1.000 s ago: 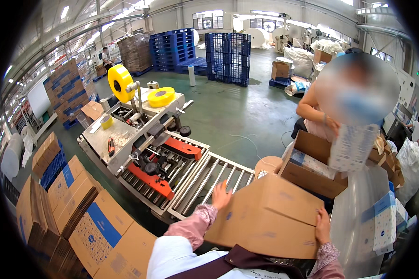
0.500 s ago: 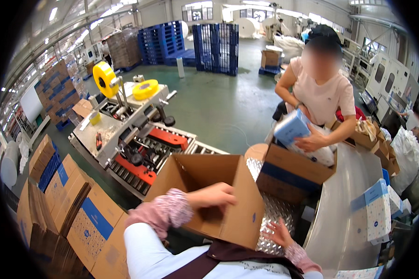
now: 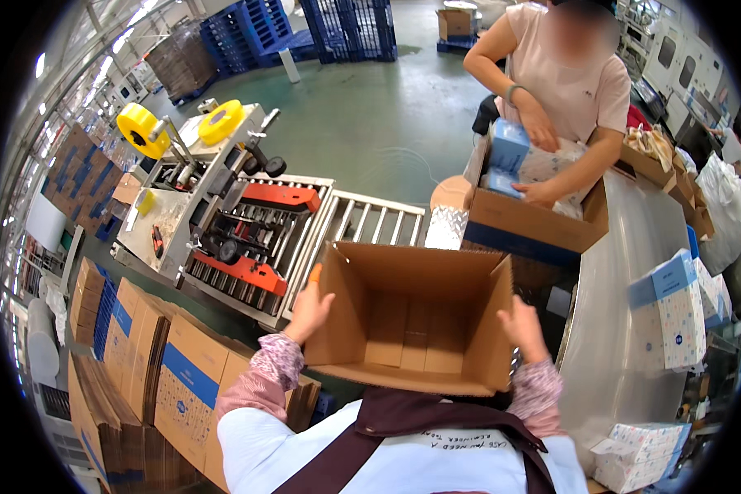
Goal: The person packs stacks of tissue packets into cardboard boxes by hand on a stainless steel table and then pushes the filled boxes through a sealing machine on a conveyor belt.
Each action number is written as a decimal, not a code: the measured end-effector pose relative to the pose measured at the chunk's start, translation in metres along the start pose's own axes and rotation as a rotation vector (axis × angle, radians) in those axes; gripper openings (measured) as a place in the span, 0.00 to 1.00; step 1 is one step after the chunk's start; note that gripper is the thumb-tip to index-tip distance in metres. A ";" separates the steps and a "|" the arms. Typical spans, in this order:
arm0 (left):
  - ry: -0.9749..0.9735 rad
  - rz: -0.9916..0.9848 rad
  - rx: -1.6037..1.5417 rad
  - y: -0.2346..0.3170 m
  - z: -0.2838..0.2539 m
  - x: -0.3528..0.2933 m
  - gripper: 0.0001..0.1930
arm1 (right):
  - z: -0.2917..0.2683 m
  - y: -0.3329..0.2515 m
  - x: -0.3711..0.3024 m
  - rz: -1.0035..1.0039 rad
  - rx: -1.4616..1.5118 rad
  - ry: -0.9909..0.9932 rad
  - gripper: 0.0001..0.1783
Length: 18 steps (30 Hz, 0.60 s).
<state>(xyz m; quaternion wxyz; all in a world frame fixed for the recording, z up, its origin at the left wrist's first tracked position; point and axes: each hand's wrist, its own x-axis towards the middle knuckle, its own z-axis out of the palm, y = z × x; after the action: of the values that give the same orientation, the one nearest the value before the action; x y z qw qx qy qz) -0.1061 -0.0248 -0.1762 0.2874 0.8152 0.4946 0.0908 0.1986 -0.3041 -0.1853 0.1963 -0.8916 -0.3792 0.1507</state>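
Note:
An open-topped cardboard box (image 3: 416,375) is right in front of me, with its bare brown inside and bottom seam showing. My left hand (image 3: 309,311) grips its left wall near the upper edge; something orange shows at one fingertip. On the opposite wall my right hand (image 3: 522,328) is closed, its fingers partly hidden by the cardboard. Across from me a co-worker in a light pink shirt has both hands in a second cardboard box (image 3: 523,226), on blue-and-white packs (image 3: 510,146).
Left stands a tape machine (image 3: 222,206) with yellow tape rolls and orange-red side guides, joined to a roller conveyor (image 3: 379,222). Flattened cartons (image 3: 193,379) lean at my lower left. A metal table (image 3: 626,329) runs along my right, with wrapped packs (image 3: 679,317) beside it.
The box has turned and now faces me squarely. My right hand has come up onto its right wall, my left onto its left. The co-worker's pack has gone down into the other box.

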 end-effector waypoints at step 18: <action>-0.430 -0.412 -1.024 -0.100 0.113 0.040 0.26 | 0.114 0.066 -0.035 0.385 1.121 -0.335 0.41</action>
<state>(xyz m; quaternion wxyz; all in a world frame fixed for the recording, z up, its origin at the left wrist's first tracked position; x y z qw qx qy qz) -0.1131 0.0008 -0.3301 0.7496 0.4600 0.4668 0.0930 0.1680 -0.3446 -0.3121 0.5421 -0.6695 -0.1001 0.4980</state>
